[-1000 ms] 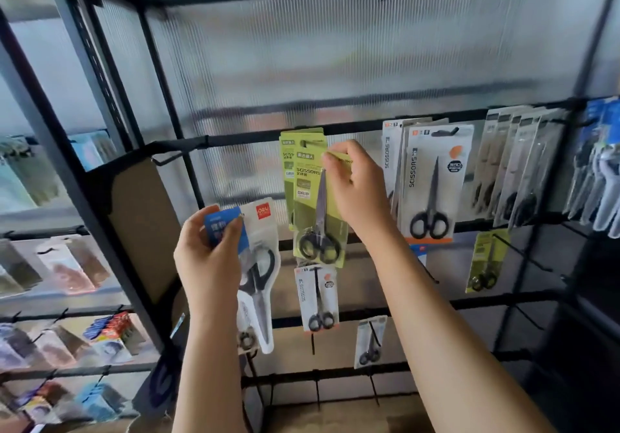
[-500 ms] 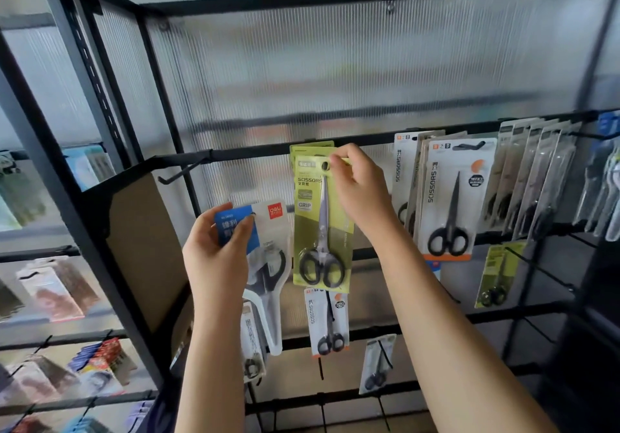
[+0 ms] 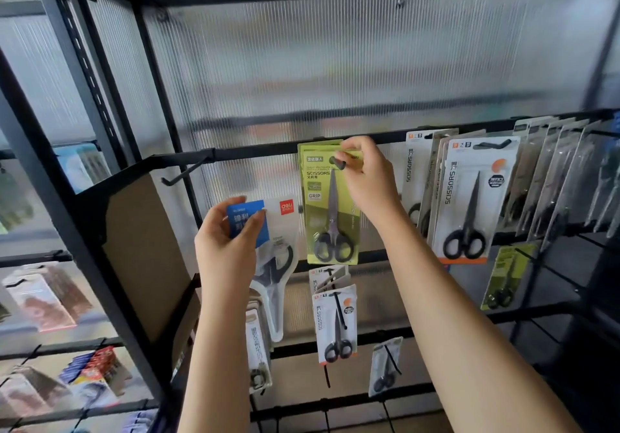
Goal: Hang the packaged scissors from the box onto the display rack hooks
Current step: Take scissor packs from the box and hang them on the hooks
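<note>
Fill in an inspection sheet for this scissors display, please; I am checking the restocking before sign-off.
Surface: black wire display rack with a ribbed translucent back panel; one bare hook at upper left.
Job's things: green scissors pack on the top rail hook; white and blue scissors pack not yet hung.
Clutter: white scissors packs hanging to the right, smaller packs on lower rails.
Grippers: right hand pinches the green pack's top at the hook; left hand grips the blue card top.
Cables: nothing seen.
Surroundings: neighbouring rack of blurred packaged goods at left.
</note>
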Available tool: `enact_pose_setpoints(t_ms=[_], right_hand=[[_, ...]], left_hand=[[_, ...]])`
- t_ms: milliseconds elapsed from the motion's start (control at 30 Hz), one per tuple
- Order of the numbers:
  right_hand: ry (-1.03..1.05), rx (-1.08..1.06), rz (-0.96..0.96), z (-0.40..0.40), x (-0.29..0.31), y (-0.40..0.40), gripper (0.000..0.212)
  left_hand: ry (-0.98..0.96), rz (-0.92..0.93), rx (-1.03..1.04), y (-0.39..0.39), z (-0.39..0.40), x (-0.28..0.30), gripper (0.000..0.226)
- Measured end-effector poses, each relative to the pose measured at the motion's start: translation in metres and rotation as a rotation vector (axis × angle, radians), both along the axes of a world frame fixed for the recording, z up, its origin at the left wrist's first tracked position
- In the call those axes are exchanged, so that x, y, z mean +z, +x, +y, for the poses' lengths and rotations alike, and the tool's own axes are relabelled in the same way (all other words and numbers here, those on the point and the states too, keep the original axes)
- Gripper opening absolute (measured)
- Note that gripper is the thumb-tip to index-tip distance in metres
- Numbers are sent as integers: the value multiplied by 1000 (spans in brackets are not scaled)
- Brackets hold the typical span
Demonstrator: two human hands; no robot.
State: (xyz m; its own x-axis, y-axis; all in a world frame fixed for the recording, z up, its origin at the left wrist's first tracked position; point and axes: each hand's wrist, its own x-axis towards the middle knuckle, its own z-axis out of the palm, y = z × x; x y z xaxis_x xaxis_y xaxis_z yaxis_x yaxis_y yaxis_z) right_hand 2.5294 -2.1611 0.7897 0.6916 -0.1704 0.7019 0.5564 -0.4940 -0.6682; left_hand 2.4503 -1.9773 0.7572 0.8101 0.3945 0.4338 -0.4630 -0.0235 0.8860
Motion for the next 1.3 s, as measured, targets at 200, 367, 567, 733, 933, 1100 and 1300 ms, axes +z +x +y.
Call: enact_pose_setpoints(t_ms=[200, 367, 567, 733, 933, 1100, 1300], right_hand=[[13, -51, 24, -1, -12, -1, 37], [30, -33, 98, -3, -40, -2, 38], [-32, -114, 349, -16, -95, -13, 31], [-131, -154, 525, -45, -150, -31, 20], [-239, -211, 677, -105, -214, -62, 15], [-540, -333, 779, -182, -244, -79, 29], [-620, -297, 796, -244, -264, -86, 29]], left_hand=[[38, 61, -81, 10, 4, -9, 19], [71, 127, -150, 14, -4, -27, 21], [66, 250, -217, 16, -16, -61, 20], [132, 317, -240, 11, -42, -81, 19], [203, 356, -265, 5, -95, -99, 22], [187, 418, -298, -3, -171, -115, 16], [185, 481, -322, -17, -251, -138, 19]])
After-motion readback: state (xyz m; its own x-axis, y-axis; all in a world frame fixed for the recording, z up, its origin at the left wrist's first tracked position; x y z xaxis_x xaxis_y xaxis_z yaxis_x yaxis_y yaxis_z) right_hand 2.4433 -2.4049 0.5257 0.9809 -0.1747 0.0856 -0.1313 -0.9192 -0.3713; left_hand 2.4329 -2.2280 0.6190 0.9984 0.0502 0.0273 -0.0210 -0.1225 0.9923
